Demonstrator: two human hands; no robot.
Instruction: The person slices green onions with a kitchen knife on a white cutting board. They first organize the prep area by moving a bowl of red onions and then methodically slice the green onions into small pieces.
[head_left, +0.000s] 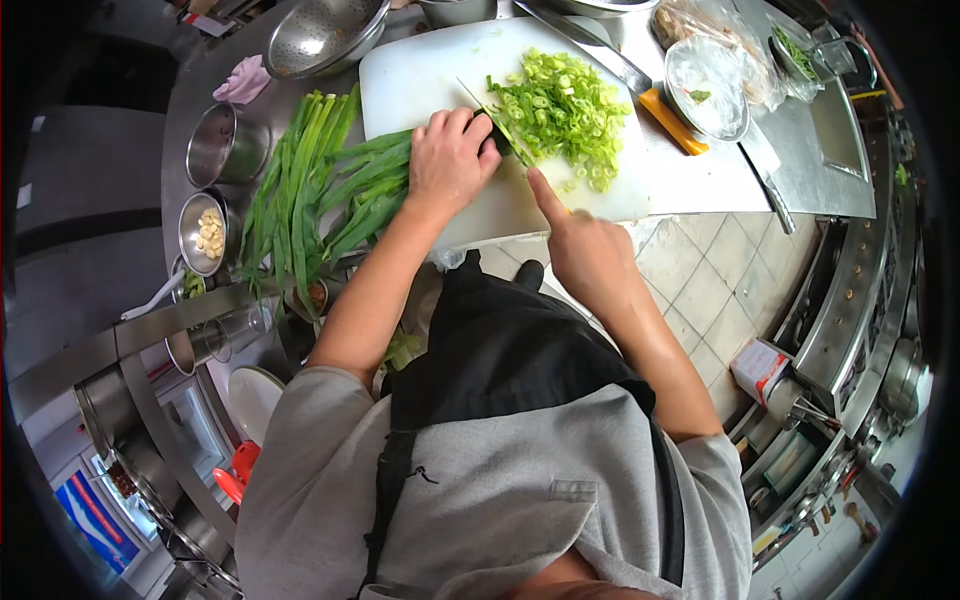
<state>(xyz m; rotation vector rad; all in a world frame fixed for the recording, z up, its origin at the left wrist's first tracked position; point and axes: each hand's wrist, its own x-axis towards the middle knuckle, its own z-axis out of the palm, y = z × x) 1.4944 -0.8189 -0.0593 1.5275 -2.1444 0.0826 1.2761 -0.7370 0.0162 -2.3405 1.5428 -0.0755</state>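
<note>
My left hand (454, 154) presses a bunch of green onions (375, 169) down on the white cutting board (420, 75), its fingers curled beside the blade. My right hand (589, 244) grips a kitchen knife (512, 139), index finger stretched along it; the handle is hidden in the fist. Bits of green cling to the blade, which stands at the cut end of the bunch. Chopped green onion (566, 112) lies heaped right of the blade. More whole green onions (289, 180) lie left of the board, their leaves hanging over the counter's near edge.
A perforated steel bowl (322, 37), a steel pot (225, 146) and a bowl of peeled garlic cloves (202, 232) stand at left. Right of the heap are a knife with a yellow handle (671, 124), a plastic-lined bowl (705, 86) and another knife (769, 187) reaching past the counter edge.
</note>
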